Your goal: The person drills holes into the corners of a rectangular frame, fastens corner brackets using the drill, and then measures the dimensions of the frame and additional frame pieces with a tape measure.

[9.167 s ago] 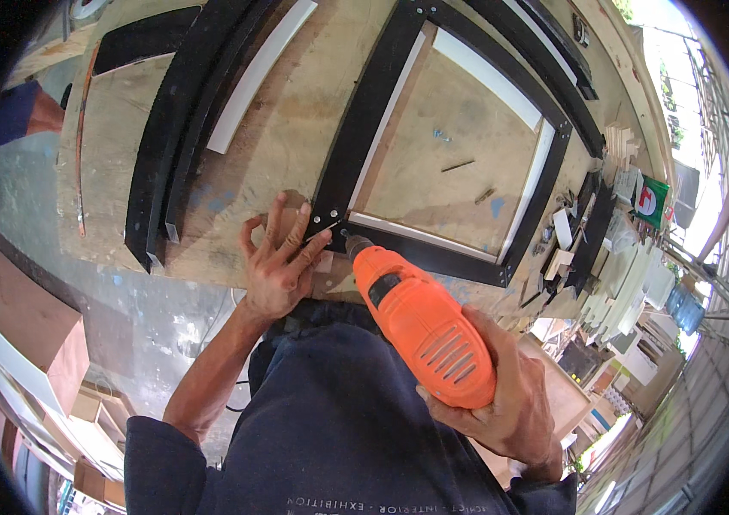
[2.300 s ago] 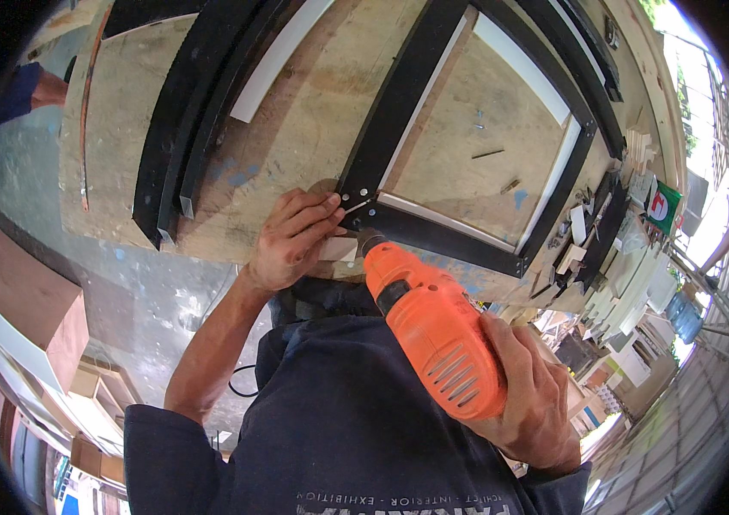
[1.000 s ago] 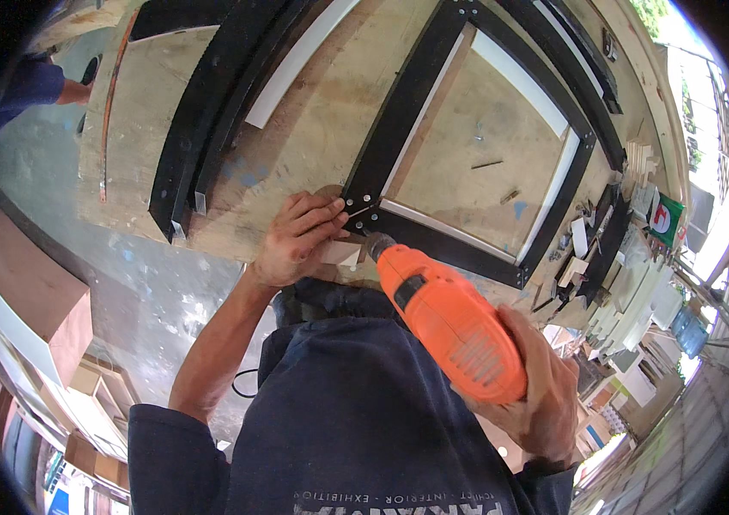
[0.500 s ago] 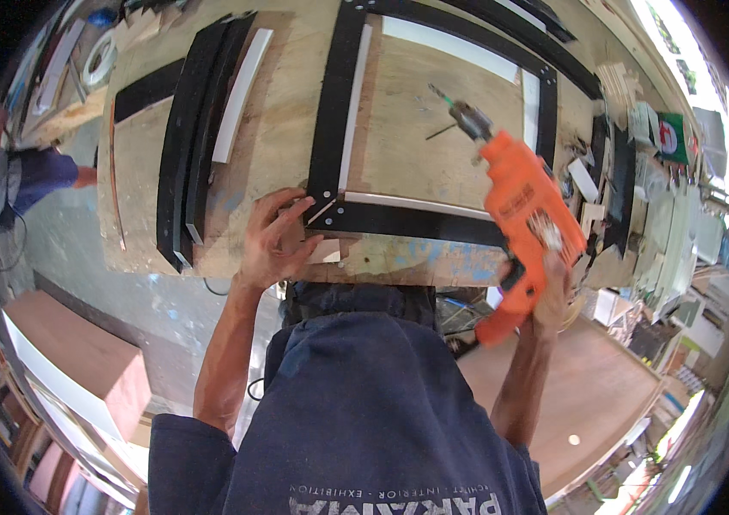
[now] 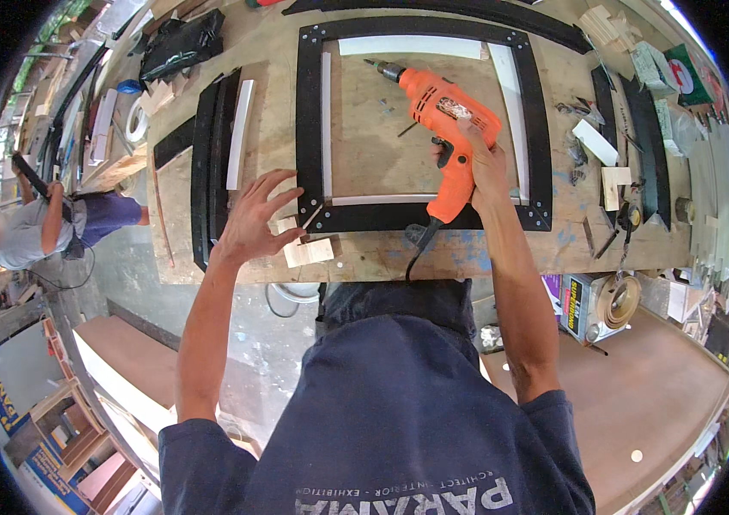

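Observation:
In my right hand (image 5: 483,161) is an orange power drill (image 5: 450,112), held over the square black frame (image 5: 311,103) with its bit pointing to the far left. The drill's lower end and dark cord reach across the frame's near side. White strips (image 5: 326,120) line the frame's inner edges, and small screw heads show at its corners. My left hand (image 5: 255,215) is spread beside the frame's near left corner, fingertips close to it; I cannot tell whether they touch. Under that corner sits a small pale wood block (image 5: 309,251).
Black boards (image 5: 206,172) and a white strip (image 5: 242,133) lie left of the frame on the wooden workbench (image 5: 364,257). More black pieces (image 5: 643,146) and wood offcuts (image 5: 615,187) lie right. A co-worker (image 5: 47,223) stands far left. Tape rolls and a box (image 5: 588,305) are below the right edge.
The drill has moved left and farther over the frame, its bit now pointing more to the left. My left hand has stayed by the near left corner, its fingers spread wider. The view has shifted.

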{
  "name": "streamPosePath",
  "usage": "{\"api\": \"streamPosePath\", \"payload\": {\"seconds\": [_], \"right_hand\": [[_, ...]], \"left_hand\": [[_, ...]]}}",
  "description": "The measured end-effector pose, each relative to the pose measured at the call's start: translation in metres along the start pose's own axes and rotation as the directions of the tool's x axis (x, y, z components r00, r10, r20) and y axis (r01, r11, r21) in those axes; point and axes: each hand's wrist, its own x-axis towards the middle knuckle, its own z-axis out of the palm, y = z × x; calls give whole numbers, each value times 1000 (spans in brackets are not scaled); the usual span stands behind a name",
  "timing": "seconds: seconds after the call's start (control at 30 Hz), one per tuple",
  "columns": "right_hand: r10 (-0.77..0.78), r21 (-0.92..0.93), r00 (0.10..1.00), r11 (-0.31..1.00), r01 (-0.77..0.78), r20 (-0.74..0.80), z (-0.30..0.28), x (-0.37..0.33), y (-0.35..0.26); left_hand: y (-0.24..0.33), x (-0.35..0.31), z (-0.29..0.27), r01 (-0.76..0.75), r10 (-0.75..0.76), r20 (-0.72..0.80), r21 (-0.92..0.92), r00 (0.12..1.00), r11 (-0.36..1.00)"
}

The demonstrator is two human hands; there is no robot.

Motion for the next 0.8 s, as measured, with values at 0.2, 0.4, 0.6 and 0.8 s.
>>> {"api": "streamPosePath", "payload": {"seconds": [0.2, 0.4, 0.6, 0.8], "right_hand": [[-32, -354, 999, 934, 40, 28, -13, -2, -13], [-648, -885, 625, -177, 431, 435, 23, -88, 9], [-316, -800, 744, -88, 594, 588, 60, -114, 117], [-398, -803, 705, -174, 570, 586, 66, -97, 137]], "left_hand": [[-7, 53, -29, -277, 203, 302, 224, 931, 935], [-34, 95, -26, -654, 521, 489, 144, 699, 742], [-57, 117, -7, -754, 726, 345, -73, 595, 653], [-67, 117, 4, -606, 694, 278, -343, 664, 718]]}}
